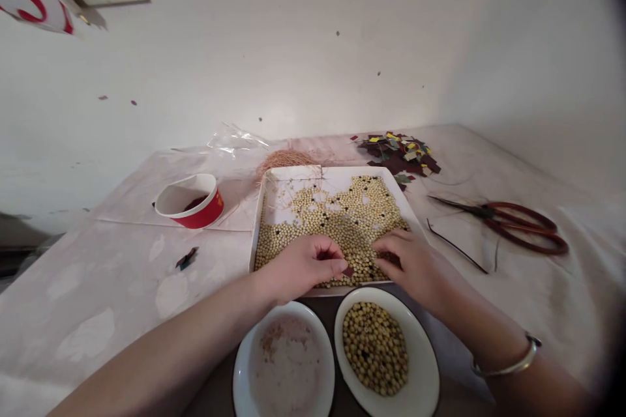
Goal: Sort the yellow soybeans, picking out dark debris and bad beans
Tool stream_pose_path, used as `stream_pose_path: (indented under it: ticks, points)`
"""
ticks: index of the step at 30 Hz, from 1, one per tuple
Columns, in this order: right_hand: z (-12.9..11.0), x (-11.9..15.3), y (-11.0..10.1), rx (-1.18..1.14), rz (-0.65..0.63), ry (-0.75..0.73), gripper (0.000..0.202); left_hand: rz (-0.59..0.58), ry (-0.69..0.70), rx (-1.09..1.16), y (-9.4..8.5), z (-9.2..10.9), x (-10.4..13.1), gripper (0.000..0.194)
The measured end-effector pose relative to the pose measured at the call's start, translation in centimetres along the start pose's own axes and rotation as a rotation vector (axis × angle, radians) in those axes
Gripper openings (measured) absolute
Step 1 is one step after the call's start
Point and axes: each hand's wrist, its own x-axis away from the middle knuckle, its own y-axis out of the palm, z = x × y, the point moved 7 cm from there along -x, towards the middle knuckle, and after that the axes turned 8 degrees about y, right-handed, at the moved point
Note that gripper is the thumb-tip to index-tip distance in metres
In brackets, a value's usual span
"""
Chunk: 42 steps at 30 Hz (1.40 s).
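Note:
My left hand (308,266) is over the front of a shallow white tray (253,241). Its thumb and forefinger pinch a small dark red scrap (348,270), which looks like cloth or paper. Small round yellow beads (337,228), with a few black ones among them, cover much of the tray. At the tray's front right, my right hand (408,264) has its fingers curled together low over the beads. Whatever is between those fingertips is hidden or too small to make out. A silver bangle (508,365) circles my right wrist.
Before the tray stand a white bowl of larger yellow beads (375,348) and a stained white bowl (286,371). A red paper cup (208,212) is left. Scissors (525,225) lie right. Behind are coloured scraps (403,155), reddish fibres (283,159) and clear plastic (235,141).

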Motion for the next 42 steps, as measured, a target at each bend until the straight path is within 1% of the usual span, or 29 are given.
stream_pose_path:
  ticks: [3, 6, 11, 16, 24, 27, 30, 32, 35, 39, 42]
  points:
    - [0.2, 0.0, 0.6, -0.007, -0.053, 0.023, 0.010, -0.002, 0.020, -0.038, -0.1, 0.1, 0.0, 0.019]
    - [-0.2, 0.1, 0.6, -0.007, -0.094, 0.015, 0.010, -0.008, 0.028, -0.037, -0.1, 0.2, 0.0, 0.018]
    - [-0.6, 0.1, 0.5, -0.008, -0.103, 0.010, 0.012, -0.008, 0.012, -0.027, 0.0, 0.3, 0.0, 0.019]
    - [-0.3, 0.1, 0.7, -0.062, -0.122, 0.050, 0.008, -0.015, -0.010, -0.020, 0.1, 0.6, 0.1, 0.018]
    - [-0.5, 0.0, 1.3, -0.090, -0.179, 0.011, 0.009, -0.016, -0.010, -0.038, 0.0, 0.5, 0.0, 0.018]
    - [-0.3, -0.1, 1.4, -0.095, -0.172, 0.006, 0.010, -0.014, -0.006, -0.032, 0.0, 0.7, 0.0, 0.017]
    - [-0.4, -0.3, 0.8, -0.114, -0.110, 0.017, 0.011, -0.015, -0.014, -0.024, 0.1, 0.7, 0.0, 0.017]
    - [-1.0, -0.2, 0.0, -0.141, -0.042, 0.017, 0.011, -0.012, -0.020, -0.014, 0.1, 0.6, 0.0, 0.018]
    - [-3.1, 0.5, -1.2, -0.198, 0.032, -0.045, 0.010, -0.013, -0.012, 0.010, 0.1, 0.5, 0.0, 0.017]
    - [-6.3, 1.7, -1.5, -0.249, 0.044, -0.191, 0.011, -0.025, 0.028, 0.020, 0.1, 0.7, 0.0, 0.017]
    - [-7.4, 2.2, -0.9, -0.238, 0.028, -0.251, 0.010, -0.028, 0.032, 0.016, 0.1, 0.9, 0.0, 0.018]
